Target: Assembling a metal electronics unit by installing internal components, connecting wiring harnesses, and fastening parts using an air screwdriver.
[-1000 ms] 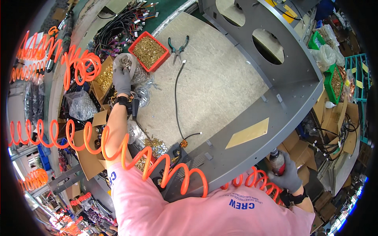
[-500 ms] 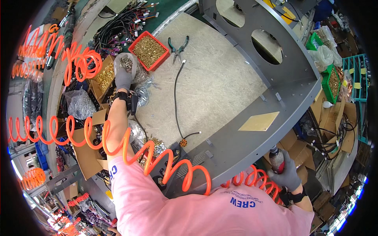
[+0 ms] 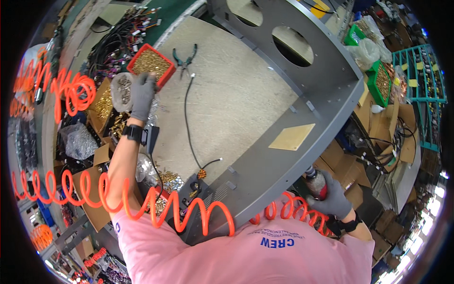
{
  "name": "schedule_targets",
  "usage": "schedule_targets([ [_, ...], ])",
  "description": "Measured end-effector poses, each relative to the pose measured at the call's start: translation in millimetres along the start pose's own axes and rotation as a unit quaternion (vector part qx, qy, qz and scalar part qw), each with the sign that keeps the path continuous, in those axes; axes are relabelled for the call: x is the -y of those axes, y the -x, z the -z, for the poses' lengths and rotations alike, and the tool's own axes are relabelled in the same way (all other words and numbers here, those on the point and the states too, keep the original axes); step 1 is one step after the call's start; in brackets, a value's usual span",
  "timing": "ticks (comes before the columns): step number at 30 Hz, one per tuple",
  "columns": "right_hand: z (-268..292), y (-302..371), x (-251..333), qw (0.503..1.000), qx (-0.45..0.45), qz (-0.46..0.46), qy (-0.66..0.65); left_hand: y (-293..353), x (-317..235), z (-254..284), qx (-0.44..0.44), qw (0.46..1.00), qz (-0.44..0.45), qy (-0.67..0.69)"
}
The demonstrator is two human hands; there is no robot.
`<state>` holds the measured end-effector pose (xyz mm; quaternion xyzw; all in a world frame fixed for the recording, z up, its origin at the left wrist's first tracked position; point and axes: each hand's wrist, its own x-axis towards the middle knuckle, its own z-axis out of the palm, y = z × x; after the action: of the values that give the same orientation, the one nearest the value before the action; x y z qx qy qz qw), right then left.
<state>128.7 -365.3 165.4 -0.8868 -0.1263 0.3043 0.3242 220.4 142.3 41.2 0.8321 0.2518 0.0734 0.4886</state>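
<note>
My left hand [image 3: 143,97], in a grey glove, is over the near corner of a red bin [image 3: 163,81] of small brass-coloured screws. Its fingers are together and bent down; what they hold, if anything, is hidden. Just left of it sits a clear plastic bag [image 3: 122,91] of silvery screws. My right hand [image 3: 333,196], also gloved, wraps round a power screwdriver [image 3: 318,185] with a dark and red body. The driver is beside the near right edge of a large grey sheet-metal panel [image 3: 283,156] with round cut-outs.
Pliers [image 3: 185,58] and a black cable [image 3: 187,120] lie on the worktable [image 3: 227,85]. An orange coiled hose [image 3: 177,208] crosses before my left arm. Wire bundles [image 3: 113,49] are at the far left. Green bins [image 3: 379,84] and cardboard boxes [image 3: 338,156] stand right.
My left hand has come out of the bag of silvery screws and moved right to the red bin. My right hand still holds the screwdriver. The whole view has shifted.
</note>
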Motion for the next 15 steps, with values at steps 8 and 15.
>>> schedule_targets([
  [8,5,-4,7,1.0,0.018,0.009,0.004,145,-145,-130,0.442,0.851,0.068,0.277],
  [15,10,-7,9,1.0,0.025,0.006,-0.004,169,-159,-136,0.49,0.828,0.089,0.257],
])
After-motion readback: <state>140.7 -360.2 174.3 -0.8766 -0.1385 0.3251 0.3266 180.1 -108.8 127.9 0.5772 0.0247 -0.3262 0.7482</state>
